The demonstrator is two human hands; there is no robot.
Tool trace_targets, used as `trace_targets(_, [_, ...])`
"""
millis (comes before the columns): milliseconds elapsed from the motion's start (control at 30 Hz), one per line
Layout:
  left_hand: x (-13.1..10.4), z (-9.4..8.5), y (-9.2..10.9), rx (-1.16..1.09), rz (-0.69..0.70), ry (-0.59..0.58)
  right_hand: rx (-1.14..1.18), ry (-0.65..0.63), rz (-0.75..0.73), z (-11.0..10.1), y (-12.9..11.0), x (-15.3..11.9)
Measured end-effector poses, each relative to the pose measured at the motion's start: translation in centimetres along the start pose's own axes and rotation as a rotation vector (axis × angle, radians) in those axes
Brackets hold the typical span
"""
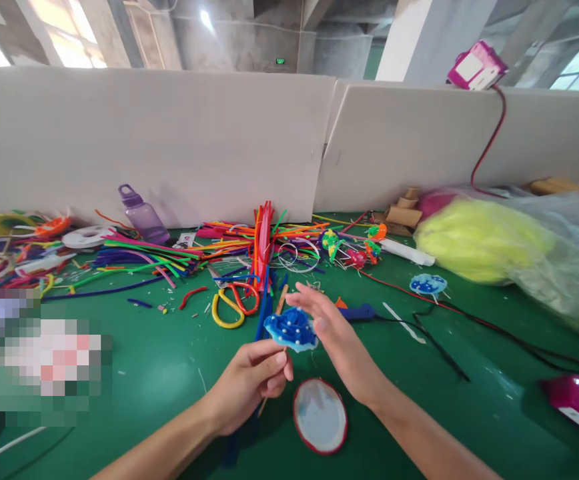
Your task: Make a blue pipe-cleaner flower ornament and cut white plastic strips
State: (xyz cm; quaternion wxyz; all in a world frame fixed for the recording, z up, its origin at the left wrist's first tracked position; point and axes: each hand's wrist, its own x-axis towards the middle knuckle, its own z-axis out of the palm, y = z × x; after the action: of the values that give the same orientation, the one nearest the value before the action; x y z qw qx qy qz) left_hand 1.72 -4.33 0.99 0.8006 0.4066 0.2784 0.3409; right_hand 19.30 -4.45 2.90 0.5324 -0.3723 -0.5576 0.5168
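My left hand [254, 380] pinches the thin stem below a blue pipe-cleaner flower [292, 330] dotted with white beads and edged in pale blue. My right hand [337, 340] is open, its fingers stretched out close beside the flower's right edge; whether they touch it I cannot tell. Below the hands lies an oval white piece with a red rim [320, 417]. Behind the flower are scissors [234, 305] with yellow and red handles and a blue-handled tool [362, 313] on a black cord. A similar blue beaded piece [428, 285] rests further right.
Bundles of coloured pipe cleaners [262, 247] spread along the back of the green table [159, 373]. A purple bottle [142, 217] stands back left. A plastic bag with yellow stuff [479, 240] and red-and-black cords [489, 323] take up the right side.
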Motion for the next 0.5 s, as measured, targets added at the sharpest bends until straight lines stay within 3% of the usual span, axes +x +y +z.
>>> trace_targets(167, [-0.2,0.3,-0.1,0.032,-0.029,-0.012,0.025,-0.125,0.006,0.5,-0.1,-0.6])
trace_targets(500, [-0.3,-0.2,-0.9,-0.046,-0.048,-0.008,0.042,-0.125,0.125,1.3,0.1,-1.2])
